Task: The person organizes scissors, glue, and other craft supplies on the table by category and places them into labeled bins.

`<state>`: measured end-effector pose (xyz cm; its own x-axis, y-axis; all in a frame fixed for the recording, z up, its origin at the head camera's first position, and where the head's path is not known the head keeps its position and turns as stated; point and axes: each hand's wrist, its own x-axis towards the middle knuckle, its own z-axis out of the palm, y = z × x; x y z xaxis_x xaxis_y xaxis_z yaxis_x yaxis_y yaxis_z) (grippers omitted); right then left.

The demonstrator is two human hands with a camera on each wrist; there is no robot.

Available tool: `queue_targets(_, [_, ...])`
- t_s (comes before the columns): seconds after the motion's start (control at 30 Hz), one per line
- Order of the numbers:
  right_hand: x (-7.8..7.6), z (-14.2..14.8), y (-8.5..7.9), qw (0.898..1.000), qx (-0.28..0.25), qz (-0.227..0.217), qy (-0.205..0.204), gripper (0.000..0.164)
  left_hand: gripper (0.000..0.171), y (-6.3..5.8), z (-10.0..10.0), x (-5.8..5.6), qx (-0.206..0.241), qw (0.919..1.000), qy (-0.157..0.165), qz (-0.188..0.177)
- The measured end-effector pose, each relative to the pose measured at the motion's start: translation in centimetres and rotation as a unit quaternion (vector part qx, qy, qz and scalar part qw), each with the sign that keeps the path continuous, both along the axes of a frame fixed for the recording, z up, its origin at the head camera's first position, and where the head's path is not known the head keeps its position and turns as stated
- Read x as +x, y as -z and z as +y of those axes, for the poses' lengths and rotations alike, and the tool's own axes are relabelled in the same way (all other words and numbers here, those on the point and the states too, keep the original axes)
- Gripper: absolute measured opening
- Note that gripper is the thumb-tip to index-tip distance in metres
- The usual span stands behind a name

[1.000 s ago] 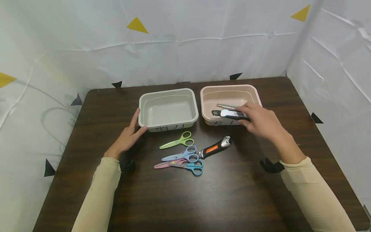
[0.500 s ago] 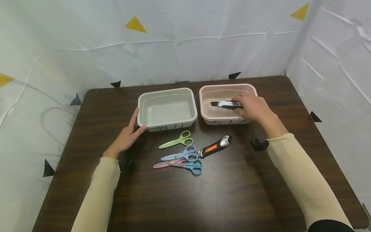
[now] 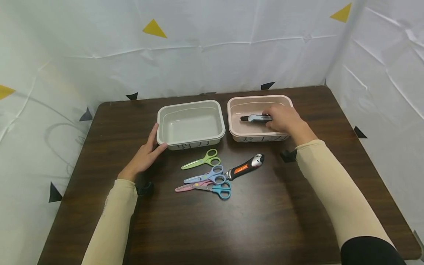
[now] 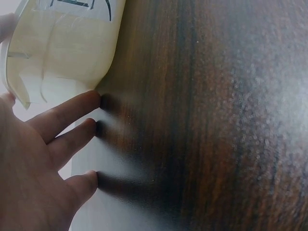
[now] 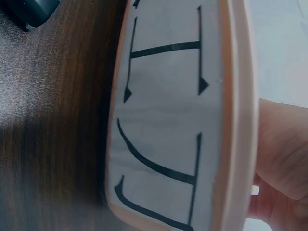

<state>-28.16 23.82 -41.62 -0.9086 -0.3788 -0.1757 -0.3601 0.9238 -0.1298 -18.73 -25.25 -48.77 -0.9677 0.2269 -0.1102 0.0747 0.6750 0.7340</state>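
Observation:
My right hand [image 3: 283, 119] reaches into the pink bin [image 3: 233, 133] and holds a black and silver box cutter [image 3: 260, 118] low inside it, its black tip pointing left. In the right wrist view, the labelled bin wall [image 5: 163, 110] hides the cutter and most of the hand [image 5: 284, 149]. My left hand [image 3: 142, 159] rests against the left front corner of the pale grey bin [image 3: 225, 127], thumb and forefinger spread along its rim. The left wrist view shows the other fingers [image 4: 72, 139] of that hand down at the tabletop beside the bin [image 4: 67, 53].
On the dark wooden table [image 3: 185, 228] lie green scissors [image 3: 202, 161], lilac scissors [image 3: 203, 178], pink scissors [image 3: 185, 188] and blue scissors [image 3: 220, 189], some overlapping. A black cutter with an orange panel [image 3: 243, 168] touches this pile. White sheeting [image 3: 212, 70] stands behind.
My right hand has carried the box cutter from over the front rim down into the pink bin. A slim silver item seen earlier inside is now hidden. My left hand stays put.

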Motion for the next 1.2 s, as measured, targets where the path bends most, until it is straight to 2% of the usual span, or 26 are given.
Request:
queue_targets(0.27, [-0.4, 0.1, 0.9, 1.000, -0.001, 0.013, -0.009, 0.045, 0.079, -0.1, 0.0, 0.1, 0.000, 1.0000, 0.002, -0.001])
queue_targets(0.73, [-0.7, 0.5, 1.3, 1.000, 0.008, 0.013, 0.025, 0.050, 0.078, 0.1, 0.5, 0.0, 0.014, 0.9999, -0.007, 0.004])
queue_targets(1.2, [-1.0, 0.6, 1.6, 0.999, 0.014, -0.018, 0.029, 0.048, 0.079, 0.0, 0.8, 0.0, 0.007, 1.0000, -0.005, -0.002])
